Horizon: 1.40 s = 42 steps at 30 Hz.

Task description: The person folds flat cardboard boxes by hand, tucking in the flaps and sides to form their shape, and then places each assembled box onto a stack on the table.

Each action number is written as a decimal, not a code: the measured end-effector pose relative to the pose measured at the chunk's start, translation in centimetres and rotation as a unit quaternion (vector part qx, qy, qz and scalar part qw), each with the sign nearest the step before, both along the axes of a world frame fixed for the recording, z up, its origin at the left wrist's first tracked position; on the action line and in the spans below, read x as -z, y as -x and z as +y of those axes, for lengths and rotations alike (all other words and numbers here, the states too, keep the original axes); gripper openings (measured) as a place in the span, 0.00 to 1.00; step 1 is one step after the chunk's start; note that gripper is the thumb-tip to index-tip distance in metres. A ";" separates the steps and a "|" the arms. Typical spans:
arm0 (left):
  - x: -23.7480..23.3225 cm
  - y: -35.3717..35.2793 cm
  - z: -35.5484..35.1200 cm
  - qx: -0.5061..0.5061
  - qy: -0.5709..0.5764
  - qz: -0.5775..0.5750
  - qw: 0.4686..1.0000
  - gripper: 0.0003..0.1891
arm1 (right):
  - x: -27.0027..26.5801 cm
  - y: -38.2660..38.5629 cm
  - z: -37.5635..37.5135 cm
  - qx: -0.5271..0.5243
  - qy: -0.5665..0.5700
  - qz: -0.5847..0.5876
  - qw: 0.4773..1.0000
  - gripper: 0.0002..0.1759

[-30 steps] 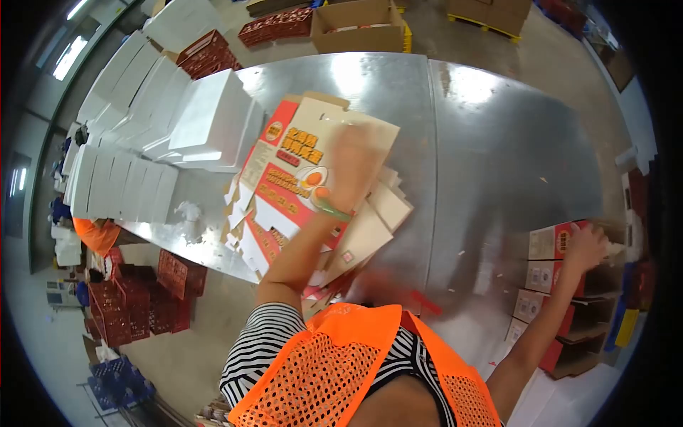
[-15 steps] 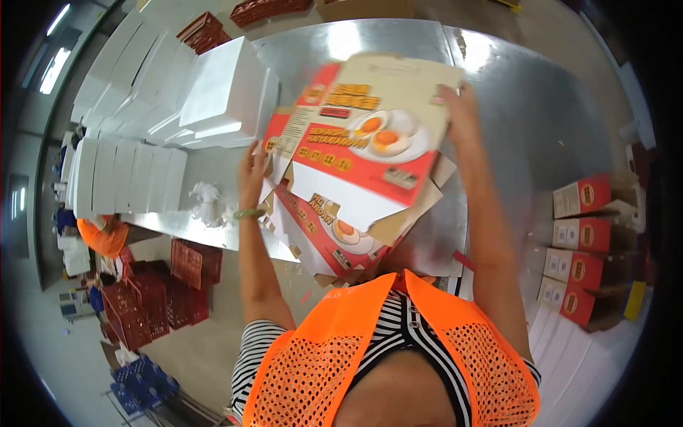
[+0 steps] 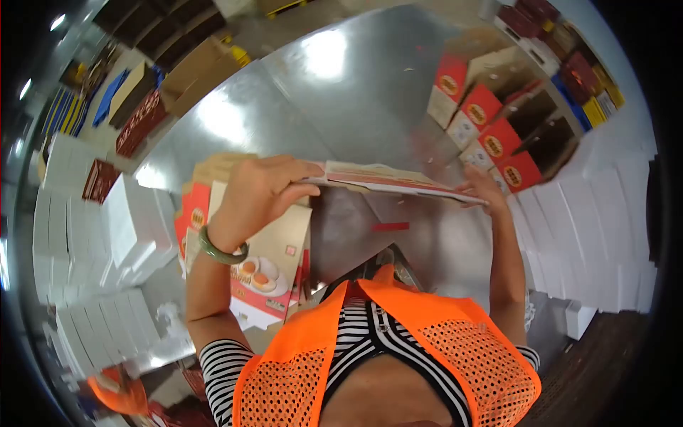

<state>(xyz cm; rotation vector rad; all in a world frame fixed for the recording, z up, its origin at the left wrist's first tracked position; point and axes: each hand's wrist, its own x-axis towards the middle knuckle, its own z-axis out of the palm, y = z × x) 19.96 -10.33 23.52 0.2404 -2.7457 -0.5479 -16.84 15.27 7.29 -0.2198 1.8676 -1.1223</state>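
A flattened red and beige cardboard carton [image 3: 391, 178] is held up nearly edge-on above the metal table. My left hand [image 3: 267, 186], with a green bangle on the wrist, pinches its left end between thumb and fingers. At the other end, my right hand [image 3: 485, 189] grips the carton's edge, partly blurred. Beneath my left forearm lie more flat cartons [image 3: 267, 274] printed with halved eggs, partly hidden by that arm. Behind my right hand stand several open-topped red cartons [image 3: 493, 142] in a row.
The shiny metal table [image 3: 341, 99] stretches ahead, with a red strip [image 3: 390, 227] near me. White foam boxes [image 3: 131, 220] are stacked at left, and more white boxes [image 3: 569, 213] at right. Another person in orange [image 3: 117, 391] is at lower left. Crates and a cardboard box [image 3: 199, 75] stand beyond the table.
My view has turned right. One flat carton has left the pile and moved right in both hands, tilting from face-up to nearly edge-on.
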 end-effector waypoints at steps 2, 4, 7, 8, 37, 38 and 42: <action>-1.5 3.2 -1.0 0.011 -0.061 -0.026 0.998 0.10 | -4.2 0.2 3.9 0.046 0.086 0.074 0.992 0.21; -2.1 5.9 -2.1 0.018 -0.119 -0.057 0.991 0.09 | -6.8 -0.5 6.9 0.092 0.122 0.224 0.962 0.18; -2.1 8.2 -3.6 -0.032 -0.235 -0.067 0.969 0.09 | -11.1 -5.9 5.8 0.063 0.212 0.569 0.792 0.17; -2.2 8.4 -3.7 -0.016 -0.207 -0.057 0.977 0.10 | -11.8 -7.4 4.0 0.002 0.248 0.655 0.714 0.17; -2.9 15.0 -1.4 0.389 -0.046 -0.161 0.906 0.19 | -9.5 -11.6 -5.6 -0.060 0.229 0.777 0.583 0.16; -2.1 15.1 -1.2 0.380 -0.042 -0.143 0.913 0.18 | -9.9 -11.5 -5.2 -0.072 0.215 0.756 0.614 0.13; -1.7 13.3 -0.3 0.346 0.076 -0.050 0.934 0.20 | -10.8 -10.0 -3.8 -0.143 0.250 0.729 0.621 0.11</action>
